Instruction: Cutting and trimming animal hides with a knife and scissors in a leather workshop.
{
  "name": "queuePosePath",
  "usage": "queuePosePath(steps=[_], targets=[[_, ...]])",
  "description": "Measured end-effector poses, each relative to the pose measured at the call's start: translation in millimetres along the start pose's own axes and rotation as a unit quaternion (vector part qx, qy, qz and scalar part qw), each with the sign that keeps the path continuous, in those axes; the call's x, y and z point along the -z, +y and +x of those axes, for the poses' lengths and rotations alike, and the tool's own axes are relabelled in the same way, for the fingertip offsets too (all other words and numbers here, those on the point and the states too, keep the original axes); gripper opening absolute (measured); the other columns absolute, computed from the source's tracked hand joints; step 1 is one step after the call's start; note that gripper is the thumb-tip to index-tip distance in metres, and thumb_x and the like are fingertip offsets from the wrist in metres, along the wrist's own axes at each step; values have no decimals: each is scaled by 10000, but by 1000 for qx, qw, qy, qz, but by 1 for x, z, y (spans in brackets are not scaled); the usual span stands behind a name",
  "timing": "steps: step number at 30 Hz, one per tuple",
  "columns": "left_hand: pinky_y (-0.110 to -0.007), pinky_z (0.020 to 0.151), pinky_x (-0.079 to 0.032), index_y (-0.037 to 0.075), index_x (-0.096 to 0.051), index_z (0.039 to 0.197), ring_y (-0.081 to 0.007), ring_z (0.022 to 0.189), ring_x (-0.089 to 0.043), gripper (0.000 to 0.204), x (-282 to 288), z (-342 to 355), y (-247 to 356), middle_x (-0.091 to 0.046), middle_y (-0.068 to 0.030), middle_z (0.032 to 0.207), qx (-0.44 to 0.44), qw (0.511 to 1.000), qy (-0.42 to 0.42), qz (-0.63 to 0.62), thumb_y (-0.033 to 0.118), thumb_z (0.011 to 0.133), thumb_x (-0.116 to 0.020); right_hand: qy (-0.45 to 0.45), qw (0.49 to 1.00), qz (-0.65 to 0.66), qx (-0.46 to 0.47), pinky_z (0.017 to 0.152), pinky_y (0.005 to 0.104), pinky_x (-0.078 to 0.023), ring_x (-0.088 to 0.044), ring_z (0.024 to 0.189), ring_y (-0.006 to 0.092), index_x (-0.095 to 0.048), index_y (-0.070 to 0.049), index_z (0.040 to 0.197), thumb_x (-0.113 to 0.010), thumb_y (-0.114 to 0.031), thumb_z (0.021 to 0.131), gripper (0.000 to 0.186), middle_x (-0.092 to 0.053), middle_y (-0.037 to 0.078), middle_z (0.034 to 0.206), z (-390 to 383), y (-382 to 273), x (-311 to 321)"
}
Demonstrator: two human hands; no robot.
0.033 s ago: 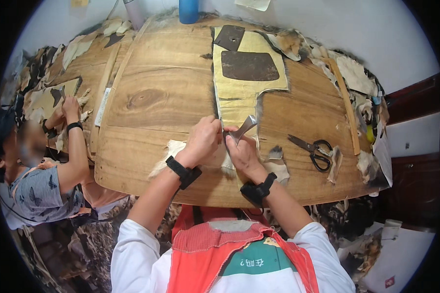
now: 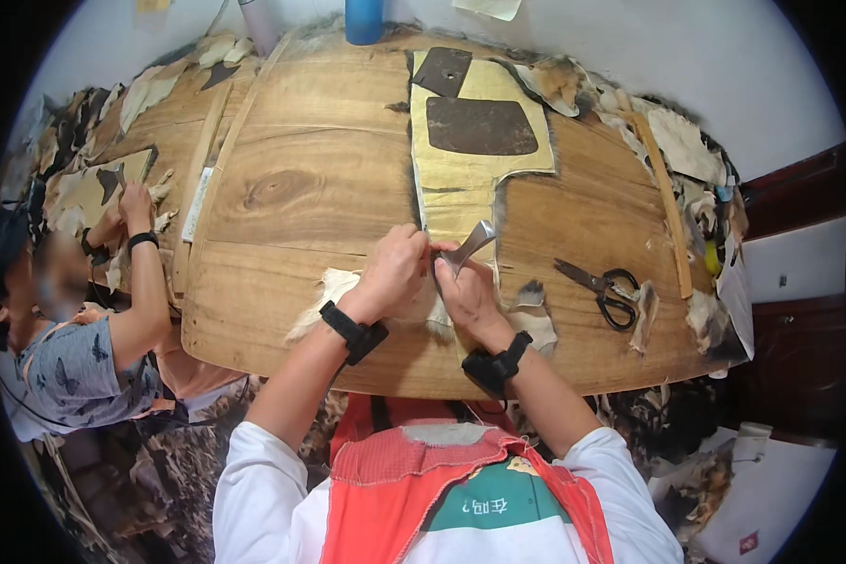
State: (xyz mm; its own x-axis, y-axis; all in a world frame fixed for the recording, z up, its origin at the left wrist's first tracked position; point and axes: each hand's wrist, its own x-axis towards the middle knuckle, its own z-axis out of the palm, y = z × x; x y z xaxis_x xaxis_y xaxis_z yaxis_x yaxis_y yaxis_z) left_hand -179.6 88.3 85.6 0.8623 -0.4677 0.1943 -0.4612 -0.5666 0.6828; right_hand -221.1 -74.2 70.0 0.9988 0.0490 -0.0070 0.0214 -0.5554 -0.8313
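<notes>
My right hand (image 2: 467,293) is closed round a silver metal hand tool (image 2: 477,239) with a flared end pointing up and away to the right; its working end is hidden by my fingers. Close beside it, my left hand (image 2: 393,270) has its fingers pinched together, and what they hold is hidden. Under both hands lies a pale piece of hide (image 2: 336,284) with a furry edge. Just beyond, a yellow-backed fur panel (image 2: 459,199) stretches away over the table, carrying a large dark brown flat piece (image 2: 483,127) and a smaller one with a hole (image 2: 441,73).
Black-handled scissors (image 2: 594,286) lie open on the wooden table (image 2: 301,226), right of my hands, near hide scraps (image 2: 533,324). A wooden strip (image 2: 663,202) borders piled scraps at right. A blue bottle (image 2: 364,21) stands at the back. At left, another person (image 2: 94,348) handles hide.
</notes>
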Motion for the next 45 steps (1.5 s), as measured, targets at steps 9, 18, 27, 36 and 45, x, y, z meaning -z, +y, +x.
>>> queuePosePath(steps=[9, 18, 27, 36, 45], targets=[[-439, 745, -445, 16, -515, 886, -372, 871, -535, 161, 3, -15, 2, -535, -165, 880, -5, 996, 87, -23, -30, 800, -642, 65, 996, 0, 60, 778, 428, -521, -668, 874, 388, -647, -61, 1120, -546, -176, 920, 252, -680, 214, 920, -27, -2, -6], [-384, 773, -464, 6, -544, 1061, -301, 861, -573, 190, 78, -35, 15, -586, -143, 932, 176, 955, 211, -112, -15, 885, -612, 8, 995, 15, 94, 746, 412, -469, -582, 854, 342, -627, -27, 1017, -583, -87, 864, 171, -557, 158, 900, -79, -12, 18], [-264, 723, -481, 34, -536, 1318, -107, 830, -581, 491, 35, -62, 109, -616, -32, 909, 146, 908, -186, -345, 85, 867, -722, 26, 990, 137, 15, 530, 348, -411, -536, 540, 231, -577, -13, 663, -632, -138, 906, 279, -535, 97, 592, -100, -32, 78], [-306, 688, -462, 30, -548, 1089, -120, 782, -538, 250, -41, -56, 117, -554, -29, 826, 81, 900, -276, -328, 244, 973, -606, 23, 981, 192, 22, 656, 369, -453, -588, 728, 289, -667, -60, 959, -733, -256, 852, 233, -604, 125, 807, -84, -9, 107], [-238, 591, -343, 50, -496, 958, -55, 677, -392, 53, -90, -38, 98, -443, 30, 749, 170, 932, 53, -316, 78, 1003, -488, 9, 977, -144, 157, 854, 417, -377, -514, 953, 278, -658, -101, 872, -719, -156, 776, 127, -543, 83, 915, -53, 47, 110]])
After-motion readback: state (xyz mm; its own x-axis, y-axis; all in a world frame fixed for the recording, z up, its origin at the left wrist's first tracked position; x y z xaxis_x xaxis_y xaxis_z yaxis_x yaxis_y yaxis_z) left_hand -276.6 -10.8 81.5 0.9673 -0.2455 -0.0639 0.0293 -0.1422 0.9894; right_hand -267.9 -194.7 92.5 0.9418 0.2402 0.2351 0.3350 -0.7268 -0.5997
